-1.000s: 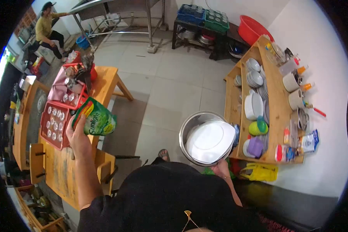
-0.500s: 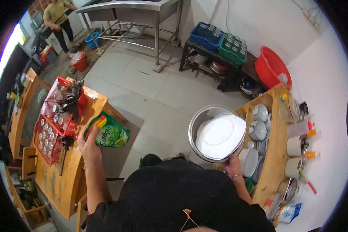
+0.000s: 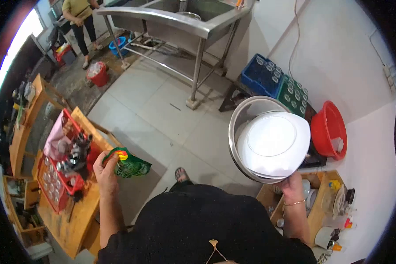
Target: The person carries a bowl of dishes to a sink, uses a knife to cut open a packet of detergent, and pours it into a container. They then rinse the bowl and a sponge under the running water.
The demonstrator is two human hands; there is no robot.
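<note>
The person's left hand (image 3: 108, 177) is closed on the top corner of a green pouch (image 3: 133, 169), thumb pressed over its red and yellow part. The pouch has turned since a moment ago, and its printed front can no longer be read. The right hand (image 3: 292, 185) grips the near edge of a metal bowl (image 3: 245, 115), with a white dish (image 3: 273, 136) lying in it and rising above the rim; whether more dishes lie underneath is hard to tell.

The view has shifted too: more of the steel sink (image 3: 198, 29) shows ahead, so the person seems to have come nearer to it, both hands full. On the left, the wooden desk (image 3: 84, 215) bears red baskets (image 3: 65, 203) with glasses and cutlery. On the right, a red tub (image 3: 328, 127) stands beyond the bowl, near a green crate (image 3: 291, 97) of glasses.
</note>
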